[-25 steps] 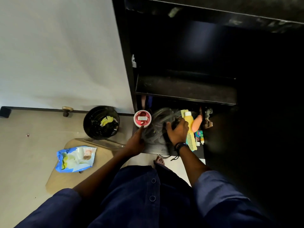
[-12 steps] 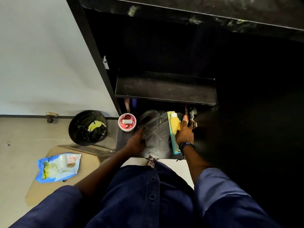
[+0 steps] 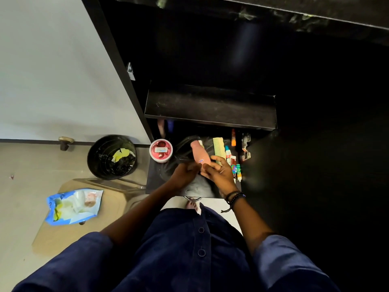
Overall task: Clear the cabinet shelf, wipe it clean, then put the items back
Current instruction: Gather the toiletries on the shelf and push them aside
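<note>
The black cabinet's upper shelf is bare. On the lower shelf lies a crumpled clear plastic bag. My right hand grips the lower end of a pink bottle, which points away from me over the bag. My left hand is closed on the bag, its fingers meeting the bottle's base. A red round jar stands at the shelf's left front corner. A yellow-green comb and small tubes lie to the right of the bottle.
A black waste bin with yellow scraps stands on the floor left of the cabinet. A blue wipes pack lies on a tan board nearby. The cabinet's right side is in deep shadow. A metal hinge sits at the shelf's right.
My right hand left the items at the shelf's right and came back to the middle with the pink bottle. My left hand shifted right to meet it. The camera moved slightly.
</note>
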Motion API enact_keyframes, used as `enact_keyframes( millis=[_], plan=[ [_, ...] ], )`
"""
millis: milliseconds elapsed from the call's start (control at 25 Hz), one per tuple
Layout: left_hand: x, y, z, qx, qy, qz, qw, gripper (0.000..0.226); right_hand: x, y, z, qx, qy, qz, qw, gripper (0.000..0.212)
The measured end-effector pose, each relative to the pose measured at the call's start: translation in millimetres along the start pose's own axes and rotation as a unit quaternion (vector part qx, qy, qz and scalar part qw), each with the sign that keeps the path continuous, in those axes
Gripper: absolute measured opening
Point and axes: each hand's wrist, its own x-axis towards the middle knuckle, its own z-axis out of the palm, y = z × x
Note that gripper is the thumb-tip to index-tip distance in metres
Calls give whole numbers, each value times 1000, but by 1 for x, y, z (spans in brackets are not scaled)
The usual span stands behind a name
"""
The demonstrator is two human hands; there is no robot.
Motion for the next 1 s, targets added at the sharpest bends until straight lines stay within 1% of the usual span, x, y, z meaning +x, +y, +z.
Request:
enact_keyframes(
  millis=[80,120,240,280,320,360,400,440,480,520,600,640,680,760,840,880,920,960,1000],
  plan=[
    [0,4,1,-81,26,-21,996,33,-7,-3,2,6,-51,26,998,28],
    [1,4,0,-106,43,-38,993,28,-8,-4,1,2,-70,34,997,28],
    [-5,3,-5,-121,76,-79,987,16,-5,-12,-6,-31,-124,66,990,31],
    [-8,3,-8,-129,85,-87,984,16,-1,-14,-6,-53,-124,75,988,30],
    [-12,1,-11,-137,93,-94,982,19,3,-15,-5,-80,-106,76,988,29],
    [-16,-2,-14,-135,96,-100,981,23,10,-15,-3,-127,-57,62,988,27],
    [-20,-5,-19,-115,96,-97,984,26,20,-11,-3,-193,10,35,981,26],
    [-25,-11,-26,-80,96,-89,988,30,31,-7,-2,-271,69,4,960,28],
    [-29,-18,-32,-31,102,-80,991,34,39,-5,0,-348,101,-25,932,31],
    [-34,-24,-37,18,109,-79,991,37,46,-3,4,-419,104,-47,901,36],
    [-41,-34,-47,76,129,-89,985,32,57,2,11,-522,78,-52,848,46],
    [-45,-36,-52,92,142,-95,981,28,62,4,15,-551,65,-40,831,50],
    [-48,-37,-56,103,149,-101,978,25,67,5,17,-566,59,-28,822,53],
    [-52,-41,-64,122,171,-109,972,26,72,3,23,-583,55,-6,811,53],
    [-55,-41,-71,137,199,-109,964,30,71,-4,34,-591,44,-21,805,45],
    [-55,-42,-74,147,210,-108,961,32,70,-9,43,-586,33,-47,808,39],
    [-55,-41,-76,159,219,-106,957,34,68,-14,54,-568,23,-71,820,32],
    [-54,-42,-79,171,229,-103,953,34,66,-21,66,-543,13,-91,835,27],
    [-53,-42,-81,177,239,-99,950,33,65,-25,78,-528,5,-115,841,25]
  ],
)
